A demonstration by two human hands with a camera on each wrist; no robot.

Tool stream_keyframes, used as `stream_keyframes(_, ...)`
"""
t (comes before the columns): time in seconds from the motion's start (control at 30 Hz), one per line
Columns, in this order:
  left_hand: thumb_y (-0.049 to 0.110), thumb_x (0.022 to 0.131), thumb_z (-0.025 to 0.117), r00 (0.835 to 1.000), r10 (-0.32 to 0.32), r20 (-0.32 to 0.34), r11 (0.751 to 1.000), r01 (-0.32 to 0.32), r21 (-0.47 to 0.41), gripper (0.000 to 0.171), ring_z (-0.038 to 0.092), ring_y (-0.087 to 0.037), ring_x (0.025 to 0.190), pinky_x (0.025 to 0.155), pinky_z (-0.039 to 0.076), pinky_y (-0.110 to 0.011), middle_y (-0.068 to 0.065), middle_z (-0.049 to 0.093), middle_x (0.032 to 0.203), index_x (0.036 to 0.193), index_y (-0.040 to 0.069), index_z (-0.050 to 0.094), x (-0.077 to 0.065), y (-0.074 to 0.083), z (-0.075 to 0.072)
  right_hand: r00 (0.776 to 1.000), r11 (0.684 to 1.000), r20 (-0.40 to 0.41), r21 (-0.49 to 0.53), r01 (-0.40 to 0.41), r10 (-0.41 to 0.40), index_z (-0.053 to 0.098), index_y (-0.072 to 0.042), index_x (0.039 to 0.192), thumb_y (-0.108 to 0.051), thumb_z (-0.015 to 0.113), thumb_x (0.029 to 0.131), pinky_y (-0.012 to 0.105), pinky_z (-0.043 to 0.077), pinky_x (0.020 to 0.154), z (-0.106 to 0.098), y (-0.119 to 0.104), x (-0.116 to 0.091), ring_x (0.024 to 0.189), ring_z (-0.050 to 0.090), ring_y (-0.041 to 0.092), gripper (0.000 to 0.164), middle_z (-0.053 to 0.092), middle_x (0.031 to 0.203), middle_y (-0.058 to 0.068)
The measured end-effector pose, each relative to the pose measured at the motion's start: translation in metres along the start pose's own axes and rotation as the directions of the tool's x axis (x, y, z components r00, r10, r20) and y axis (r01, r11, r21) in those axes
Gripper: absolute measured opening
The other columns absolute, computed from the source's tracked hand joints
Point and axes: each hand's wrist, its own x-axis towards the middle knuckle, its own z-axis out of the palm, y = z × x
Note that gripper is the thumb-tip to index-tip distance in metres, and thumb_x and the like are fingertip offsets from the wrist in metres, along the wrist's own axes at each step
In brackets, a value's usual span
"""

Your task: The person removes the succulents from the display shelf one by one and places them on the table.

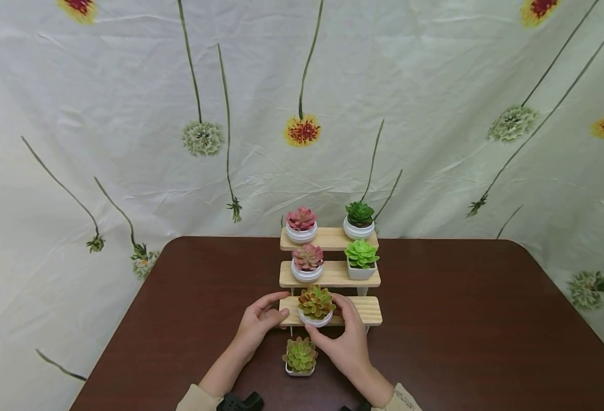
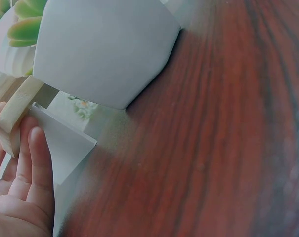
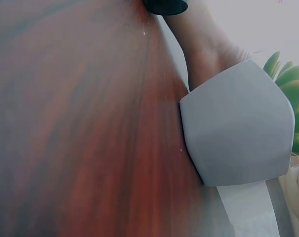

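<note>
A three-tier wooden stand (image 1: 369, 311) with pale boards and white supports stands on the table. My left hand (image 1: 258, 321) grips the left end of its lowest board; in the left wrist view the thumb and fingers (image 2: 39, 153) lie about the board's end (image 2: 15, 116). With thumb and fingers, my right hand (image 1: 344, 338) holds a round white pot with a green-and-red succulent (image 1: 316, 303) at the lowest board. Between my wrists, a green succulent in a square white pot (image 1: 300, 357) sits on the table in front of the stand. The right wrist view shows that square pot (image 3: 238, 128) but hides the right fingers.
On the middle board are a pink succulent (image 1: 307, 262) and a bright green one (image 1: 362, 260). The top board holds another pink succulent (image 1: 301, 224) and a dark green one (image 1: 359, 220). Behind the dark wooden table (image 1: 461, 319) hangs a flower-print cloth (image 1: 410, 85).
</note>
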Motion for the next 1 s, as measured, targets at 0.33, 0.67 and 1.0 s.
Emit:
stream_keyframes(0.33,0.007,0.087,0.066,1.000,0.015,0.010,1.000,-0.015,0.001,0.041,0.060,-0.012,0.067,0.067,0.054,-0.030,-0.011,0.063,0.099,0.124,-0.006,0.055,0.000,-0.003,0.000,0.999,0.997,-0.011,0.054,0.049,-0.048,0.052,-0.013,0.127,-0.014,0.085,0.069,0.029,0.048,0.083,-0.005,0.002,-0.006,0.107,0.052,0.016,0.066,0.054,0.120,0.002)
stream_keyframes(0.67,0.006,0.087,0.066,0.999,0.025,0.021,1.000,-0.025,-0.009,0.041,0.059,-0.011,0.067,0.067,0.054,-0.030,-0.012,0.062,0.100,0.124,-0.007,0.054,0.000,-0.003,0.000,0.994,0.984,-0.041,0.143,0.108,-0.103,0.051,0.006,0.121,0.006,0.082,0.065,0.021,0.046,0.080,-0.016,-0.024,-0.006,0.104,0.052,0.010,0.065,0.054,0.114,0.016)
stream_keyframes(1.0,0.009,0.087,0.067,1.000,0.017,0.006,1.000,-0.017,0.003,0.040,0.059,-0.012,0.065,0.065,0.052,-0.026,-0.006,0.063,0.089,0.124,-0.001,0.056,0.000,-0.002,0.000,0.994,0.976,-0.031,0.188,0.106,-0.102,0.051,0.009,0.121,0.010,0.080,0.064,0.019,0.044,0.086,-0.023,-0.027,-0.009,0.106,0.051,0.010,0.064,0.053,0.115,0.020)
